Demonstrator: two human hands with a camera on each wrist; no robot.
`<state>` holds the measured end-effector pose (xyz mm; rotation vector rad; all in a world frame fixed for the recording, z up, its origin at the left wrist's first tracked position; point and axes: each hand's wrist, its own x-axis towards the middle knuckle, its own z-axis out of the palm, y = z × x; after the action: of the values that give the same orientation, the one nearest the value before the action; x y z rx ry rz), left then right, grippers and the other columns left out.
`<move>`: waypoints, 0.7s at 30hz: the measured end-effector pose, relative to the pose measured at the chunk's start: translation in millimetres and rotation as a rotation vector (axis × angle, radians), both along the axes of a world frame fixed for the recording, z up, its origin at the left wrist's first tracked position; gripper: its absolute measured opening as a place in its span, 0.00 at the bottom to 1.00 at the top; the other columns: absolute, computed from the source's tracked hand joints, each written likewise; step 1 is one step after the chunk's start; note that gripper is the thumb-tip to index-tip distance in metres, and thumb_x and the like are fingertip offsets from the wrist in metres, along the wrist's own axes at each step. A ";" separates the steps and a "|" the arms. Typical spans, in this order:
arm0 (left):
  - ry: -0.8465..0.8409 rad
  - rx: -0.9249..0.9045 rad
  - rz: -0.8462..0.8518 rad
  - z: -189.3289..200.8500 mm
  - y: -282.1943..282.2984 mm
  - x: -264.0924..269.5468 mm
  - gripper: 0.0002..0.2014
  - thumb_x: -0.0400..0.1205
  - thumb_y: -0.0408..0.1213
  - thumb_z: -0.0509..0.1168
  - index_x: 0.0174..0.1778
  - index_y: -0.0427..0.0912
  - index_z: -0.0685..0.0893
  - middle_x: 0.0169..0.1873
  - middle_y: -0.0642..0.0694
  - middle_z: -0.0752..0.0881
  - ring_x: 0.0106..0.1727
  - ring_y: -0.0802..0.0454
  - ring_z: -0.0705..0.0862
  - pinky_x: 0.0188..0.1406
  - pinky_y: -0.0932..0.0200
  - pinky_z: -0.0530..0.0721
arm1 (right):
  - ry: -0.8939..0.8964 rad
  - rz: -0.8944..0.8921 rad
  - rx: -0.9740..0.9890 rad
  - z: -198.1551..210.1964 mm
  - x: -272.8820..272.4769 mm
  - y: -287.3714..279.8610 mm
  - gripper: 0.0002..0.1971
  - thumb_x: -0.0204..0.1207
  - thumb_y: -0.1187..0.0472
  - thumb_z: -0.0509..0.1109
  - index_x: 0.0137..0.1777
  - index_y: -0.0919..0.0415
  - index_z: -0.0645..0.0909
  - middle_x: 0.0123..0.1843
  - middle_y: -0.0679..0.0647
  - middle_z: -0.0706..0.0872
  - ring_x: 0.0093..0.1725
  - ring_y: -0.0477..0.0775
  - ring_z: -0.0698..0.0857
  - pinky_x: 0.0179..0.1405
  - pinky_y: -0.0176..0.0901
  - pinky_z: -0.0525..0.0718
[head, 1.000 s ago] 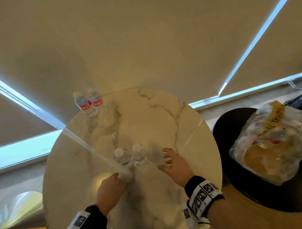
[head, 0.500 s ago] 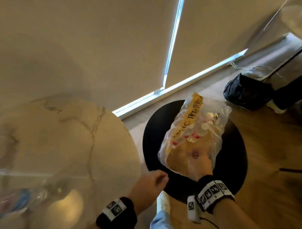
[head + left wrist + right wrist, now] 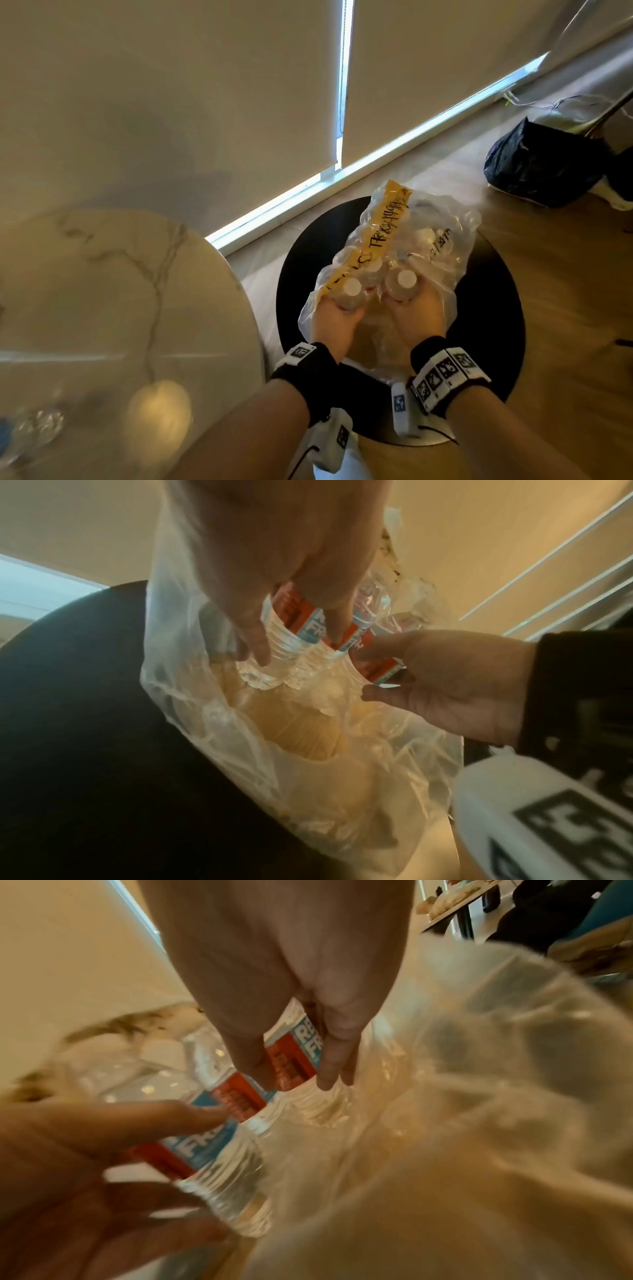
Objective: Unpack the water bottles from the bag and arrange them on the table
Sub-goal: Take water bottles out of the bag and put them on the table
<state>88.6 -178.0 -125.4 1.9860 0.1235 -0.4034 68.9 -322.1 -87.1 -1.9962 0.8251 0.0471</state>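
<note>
A clear plastic bag (image 3: 442,260) with a yellow strip lies open on a round black stool (image 3: 493,308), with several water bottles inside. My left hand (image 3: 342,308) grips one white-capped bottle (image 3: 351,294) in the bag's mouth. My right hand (image 3: 407,305) grips a second bottle (image 3: 404,284) beside it. In the left wrist view my left hand (image 3: 298,647) wraps the red-and-blue labelled bottle (image 3: 301,623). In the right wrist view my right hand (image 3: 296,1080) holds its bottle (image 3: 294,1056) at the label. The marble table (image 3: 120,291) is on the left.
Blurred bottles (image 3: 37,425) stand at the table's near left edge. A black sack (image 3: 541,164) sits on the wooden floor at the far right. Window blinds run behind the table and stool. A narrow gap separates the two.
My hands left the bottles on the marble table and moved right to the bag. Both went into its mouth and each took hold of a bottle. The view swung right.
</note>
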 end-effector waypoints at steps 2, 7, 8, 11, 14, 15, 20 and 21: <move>-0.041 -0.035 -0.049 10.6 2.7 -6.4 0.26 0.74 0.44 0.80 0.66 0.59 0.81 0.62 0.56 0.87 0.64 0.56 0.86 0.69 0.48 0.85 | -0.020 0.012 0.000 12.3 -13.4 8.5 0.24 0.68 0.61 0.81 0.62 0.56 0.77 0.56 0.50 0.85 0.56 0.53 0.84 0.56 0.48 0.81; -0.065 -0.071 -0.201 71.6 43.1 -39.3 0.34 0.74 0.48 0.79 0.75 0.58 0.75 0.68 0.58 0.83 0.69 0.64 0.81 0.69 0.68 0.78 | 0.017 0.081 -0.048 70.4 -51.5 38.3 0.28 0.72 0.59 0.80 0.69 0.53 0.72 0.55 0.48 0.80 0.53 0.51 0.78 0.55 0.46 0.77; -0.053 -0.087 -0.227 81.4 59.1 -47.3 0.32 0.74 0.49 0.79 0.74 0.60 0.76 0.66 0.59 0.85 0.66 0.66 0.83 0.66 0.71 0.80 | 0.014 0.114 -0.075 81.9 -60.3 48.0 0.28 0.72 0.59 0.80 0.69 0.53 0.72 0.54 0.49 0.80 0.52 0.51 0.78 0.54 0.45 0.77; -0.042 -0.086 -0.244 113.7 119.2 -76.1 0.29 0.72 0.51 0.79 0.69 0.60 0.78 0.59 0.57 0.89 0.58 0.64 0.88 0.61 0.62 0.87 | -0.021 0.257 -0.089 118.1 -84.3 99.1 0.24 0.73 0.60 0.80 0.66 0.57 0.76 0.50 0.50 0.85 0.48 0.53 0.83 0.46 0.43 0.79; -0.047 -0.106 -0.177 135.8 197.3 -112.6 0.23 0.73 0.46 0.79 0.60 0.66 0.78 0.55 0.57 0.91 0.55 0.63 0.89 0.58 0.59 0.88 | -0.078 0.358 -0.052 139.2 -108.8 172.3 0.19 0.71 0.61 0.81 0.57 0.53 0.76 0.44 0.44 0.84 0.43 0.47 0.85 0.40 0.38 0.79; -0.048 -0.112 -0.134 140.4 226.7 -126.6 0.24 0.74 0.45 0.79 0.60 0.67 0.77 0.55 0.57 0.91 0.54 0.64 0.89 0.57 0.63 0.88 | -0.070 0.391 -0.031 141.8 -116.9 200.8 0.20 0.71 0.60 0.82 0.55 0.50 0.75 0.44 0.42 0.84 0.43 0.47 0.85 0.41 0.39 0.81; 0.013 -0.073 0.120 142.5 375.6 -195.1 0.26 0.74 0.38 0.80 0.62 0.63 0.77 0.52 0.60 0.89 0.51 0.77 0.86 0.46 0.81 0.82 | 0.048 0.606 0.068 115.4 -153.4 344.9 0.25 0.70 0.56 0.82 0.61 0.45 0.73 0.51 0.46 0.86 0.52 0.53 0.86 0.44 0.41 0.81; 0.020 -0.059 0.173 143.2 401.6 -205.5 0.26 0.74 0.37 0.80 0.60 0.63 0.77 0.51 0.61 0.89 0.50 0.79 0.85 0.44 0.82 0.81 | 0.048 0.639 0.093 109.9 -158.6 372.5 0.25 0.70 0.55 0.82 0.62 0.46 0.73 0.51 0.45 0.86 0.52 0.53 0.86 0.42 0.39 0.80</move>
<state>-116.8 223.6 17.8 1.8965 0.2911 -0.3118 -89.7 50.4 22.7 -2.0990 0.1810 0.4917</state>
